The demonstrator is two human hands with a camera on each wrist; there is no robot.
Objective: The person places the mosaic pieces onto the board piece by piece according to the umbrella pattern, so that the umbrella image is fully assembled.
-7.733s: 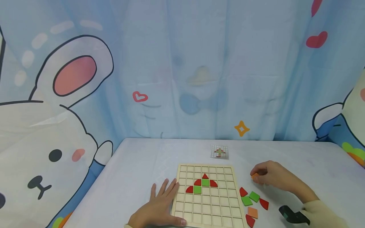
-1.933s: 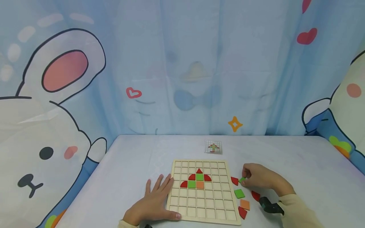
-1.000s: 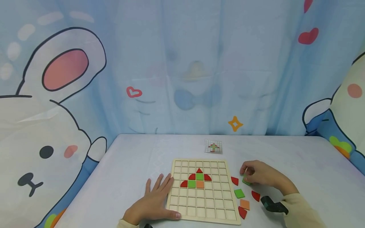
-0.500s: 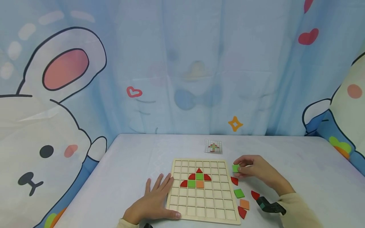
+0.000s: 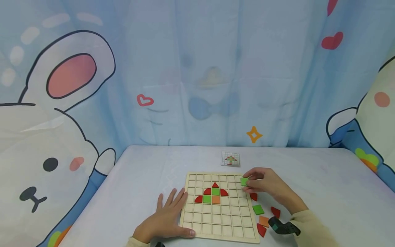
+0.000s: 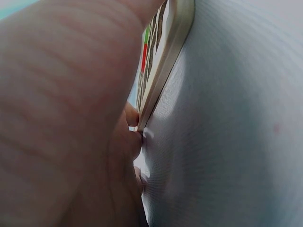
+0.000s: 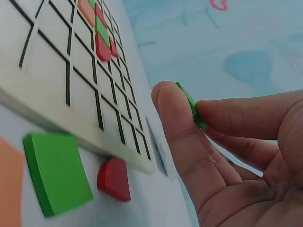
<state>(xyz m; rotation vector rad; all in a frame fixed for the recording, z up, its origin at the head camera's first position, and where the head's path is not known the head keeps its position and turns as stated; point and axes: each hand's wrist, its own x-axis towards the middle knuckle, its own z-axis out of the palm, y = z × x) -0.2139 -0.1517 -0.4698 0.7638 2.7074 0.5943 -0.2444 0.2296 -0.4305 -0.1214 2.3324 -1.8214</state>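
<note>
My right hand (image 5: 268, 185) pinches a green square tile (image 5: 244, 181) between thumb and fingers, over the upper right edge of the wooden grid board (image 5: 228, 219). In the right wrist view the held green tile (image 7: 191, 106) is seen nearly edge-on. My left hand (image 5: 168, 218) lies spread at the board's left edge, thumb on its near left corner. Several tiles sit in the grid: a red triangle (image 5: 215, 185) on top, red quarter-round pieces (image 5: 208, 191), green squares (image 5: 207, 199) and an orange square (image 5: 215, 199). The left wrist view shows mostly the palm and the board's side.
Right of the board lie a loose green square (image 5: 258, 209), an orange square (image 5: 264, 221) and red quarter-round pieces (image 5: 261, 230). A small pattern card (image 5: 230, 159) lies beyond the board on the white table (image 5: 166, 161). A printed curtain (image 5: 172, 68) hangs behind.
An orange square has come to sit in the grid. My right hand has picked up a green square from the loose pieces and carried it left over the board's edge. My left hand stays put.
</note>
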